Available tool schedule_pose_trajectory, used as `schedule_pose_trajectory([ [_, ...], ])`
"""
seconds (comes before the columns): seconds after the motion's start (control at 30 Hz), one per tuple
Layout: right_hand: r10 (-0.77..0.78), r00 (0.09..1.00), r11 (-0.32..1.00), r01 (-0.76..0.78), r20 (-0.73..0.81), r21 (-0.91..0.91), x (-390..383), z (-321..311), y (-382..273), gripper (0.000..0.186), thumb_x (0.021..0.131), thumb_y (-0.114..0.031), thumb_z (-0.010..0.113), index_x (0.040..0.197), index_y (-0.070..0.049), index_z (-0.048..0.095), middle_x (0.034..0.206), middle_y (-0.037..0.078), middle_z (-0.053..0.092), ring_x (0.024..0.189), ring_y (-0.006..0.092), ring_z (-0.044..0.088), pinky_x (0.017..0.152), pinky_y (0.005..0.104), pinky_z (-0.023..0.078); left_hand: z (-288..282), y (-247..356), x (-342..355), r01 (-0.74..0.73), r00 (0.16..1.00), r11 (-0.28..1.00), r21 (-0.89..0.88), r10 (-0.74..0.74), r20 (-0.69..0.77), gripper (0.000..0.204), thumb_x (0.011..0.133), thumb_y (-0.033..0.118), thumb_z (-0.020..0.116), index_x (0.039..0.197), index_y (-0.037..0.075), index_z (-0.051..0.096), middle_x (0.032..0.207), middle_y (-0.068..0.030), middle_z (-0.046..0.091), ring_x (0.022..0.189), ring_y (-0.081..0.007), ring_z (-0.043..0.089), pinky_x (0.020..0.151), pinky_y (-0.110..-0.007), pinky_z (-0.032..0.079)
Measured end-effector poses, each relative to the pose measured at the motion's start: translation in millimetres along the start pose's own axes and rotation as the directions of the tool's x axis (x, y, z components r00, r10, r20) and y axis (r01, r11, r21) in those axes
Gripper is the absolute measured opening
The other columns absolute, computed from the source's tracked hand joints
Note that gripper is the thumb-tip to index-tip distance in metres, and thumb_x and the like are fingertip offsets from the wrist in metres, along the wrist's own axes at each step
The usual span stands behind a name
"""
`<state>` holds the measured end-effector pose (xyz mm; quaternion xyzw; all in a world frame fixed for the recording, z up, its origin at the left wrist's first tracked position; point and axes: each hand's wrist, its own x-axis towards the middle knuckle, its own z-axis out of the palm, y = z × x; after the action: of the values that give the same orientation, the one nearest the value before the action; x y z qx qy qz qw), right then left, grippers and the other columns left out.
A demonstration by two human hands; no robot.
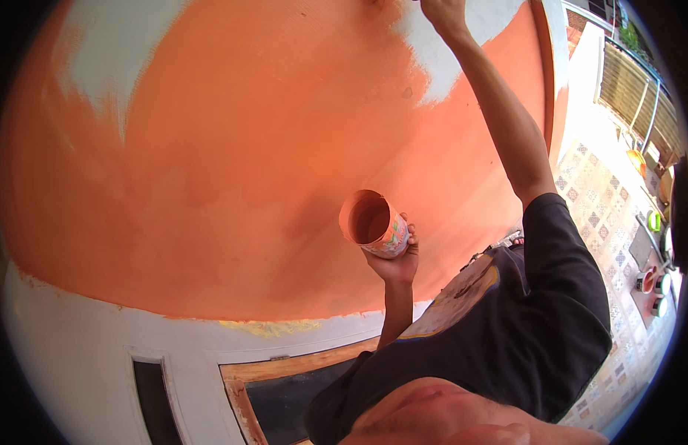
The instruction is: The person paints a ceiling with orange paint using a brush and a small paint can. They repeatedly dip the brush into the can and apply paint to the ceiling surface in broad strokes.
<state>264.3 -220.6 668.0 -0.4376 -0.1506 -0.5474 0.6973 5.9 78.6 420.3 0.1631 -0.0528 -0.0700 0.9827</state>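
Note:
My left hand is wrapped round a paint container, a round tub with a printed side and orange smears. It is tilted so that its orange-coated inside shows, with orange paint low in it. Behind it stands a wall coated in wet-looking orange, with pale patches of bare wall near the top left and top right. My right arm is stretched up to the wall, and my right hand is at the upper edge of the view. Its fingers look closed, but what they hold is cut off by the frame.
Below the orange lies a white wall band with a wood-framed window and a narrow dark opening. At the right a patterned tile floor holds several small paint pots. A metal railing stands beyond.

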Motion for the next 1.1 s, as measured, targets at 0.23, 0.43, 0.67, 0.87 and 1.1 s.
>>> schedule_pose_trajectory([
  [0.23, -0.216, 0.935, 0.822, 0.020, -0.280, -0.569, 37, -47, 57, 0.030, 0.097, -0.037, 0.070, 0.097, -0.007, 0.070, 0.082, 0.010, 0.072, 0.068, 0.0206, 0.069, 0.063, 0.0367, 0.052, -21, 8, -5, -0.089, 0.988, 0.996, -0.005, 0.087, -0.124, 0.072, 0.095, 0.063, 0.055, 0.140, 0.006, 0.050, 0.125, -0.0186, 0.057, 0.102, -0.0325, 0.060, 0.075, -0.036, 0.056],
  [0.43, -0.428, 0.832, 0.714, 0.551, 0.353, -0.433, -105, 85, -33, 0.029, 0.072, -0.012, 0.077, 0.098, -0.024, 0.074, 0.084, 0.003, 0.070, 0.068, 0.0200, 0.066, 0.047, 0.0335, 0.047, -28, 7, -8, -0.087, 0.989, 0.996, -0.035, 0.082, -0.126, 0.074, 0.095, 0.062, 0.054, 0.139, 0.003, 0.049, 0.124, -0.0190, 0.057, 0.101, -0.0322, 0.059, 0.076, -0.036, 0.057],
  [0.67, -0.446, 0.613, 0.885, 0.412, 0.652, 0.218, -218, 186, -127, 0.030, 0.076, -0.009, 0.071, 0.103, -0.023, 0.069, 0.089, 0.010, 0.071, 0.067, 0.0255, 0.069, 0.046, 0.0398, 0.049, -26, 7, -1, -0.093, 0.982, 0.995, -0.031, 0.087, -0.167, 0.073, 0.095, 0.060, 0.055, 0.139, 0.002, 0.049, 0.125, -0.0209, 0.056, 0.101, -0.0339, 0.060, 0.076, -0.036, 0.057],
  [0.87, 0.016, 0.928, 0.999, 0.003, 0.373, -0.051, -115, 115, -31, 0.018, 0.094, -0.028, 0.072, 0.092, -0.009, 0.071, 0.068, 0.004, 0.063, 0.056, 0.0188, 0.056, 0.047, 0.0351, 0.041, -31, 8, -14, -0.161, 0.978, 0.987, -0.020, 0.156, -0.135, 0.072, 0.095, 0.059, 0.058, 0.141, 0.004, 0.048, 0.125, -0.0218, 0.055, 0.101, -0.0354, 0.060, 0.075, -0.037, 0.058],
  [1.1, -0.061, 0.929, 0.984, -0.005, -0.364, -0.179, -4, -93, 46, 0.022, 0.087, -0.010, 0.081, 0.091, 0.006, 0.065, 0.089, 0.011, 0.072, 0.073, 0.0216, 0.070, 0.058, 0.0307, 0.058, -52, 1, -31, -0.137, 0.980, 0.990, -0.038, 0.130, -0.150, 0.070, 0.098, 0.062, 0.047, 0.143, 0.008, 0.049, 0.127, -0.0201, 0.057, 0.099, -0.0343, 0.061, 0.073, -0.038, 0.057],
])
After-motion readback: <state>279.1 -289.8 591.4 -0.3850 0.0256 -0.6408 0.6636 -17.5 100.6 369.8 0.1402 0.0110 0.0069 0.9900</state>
